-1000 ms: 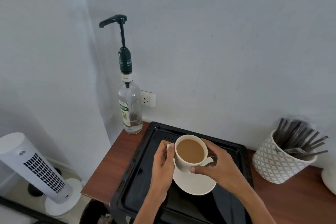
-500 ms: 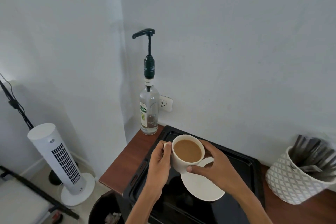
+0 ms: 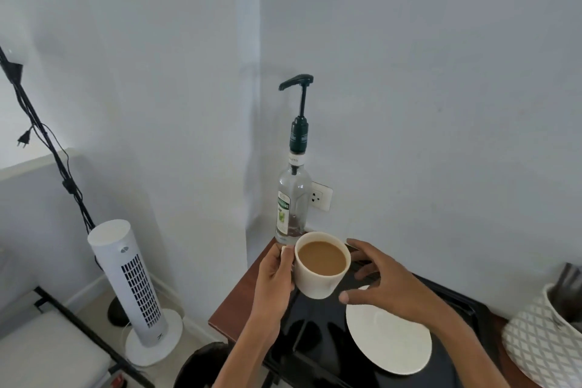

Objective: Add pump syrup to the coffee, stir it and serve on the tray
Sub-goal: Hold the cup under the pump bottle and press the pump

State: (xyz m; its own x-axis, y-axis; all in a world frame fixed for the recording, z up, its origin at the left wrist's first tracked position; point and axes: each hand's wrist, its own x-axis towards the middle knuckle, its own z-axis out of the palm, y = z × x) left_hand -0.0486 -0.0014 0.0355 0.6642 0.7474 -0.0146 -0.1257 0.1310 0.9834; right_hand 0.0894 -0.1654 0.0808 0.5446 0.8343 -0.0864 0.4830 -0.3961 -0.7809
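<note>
Coffee cup lifted toward the syrup pump
My left hand (image 3: 273,277) grips the coffee cup (image 3: 321,264) just below the syrup bottle (image 3: 291,208); my right hand (image 3: 382,282) hovers open. No syrup, stirring or serving done; saucer (image 3: 389,335) on tray (image 3: 318,343)

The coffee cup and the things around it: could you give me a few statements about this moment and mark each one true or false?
1. The cup is standing on the saucer. False: it is lifted clear of the saucer, which lies bare on the black tray.
2. The left hand holds the cup at its handle side. True.
3. The right hand grips the cup. False: its fingers are spread open beside the cup.
4. The cup is full of light brown coffee. True.
5. The pump on the syrup bottle is pressed down. False: it stands raised, with nobody touching it.
</note>
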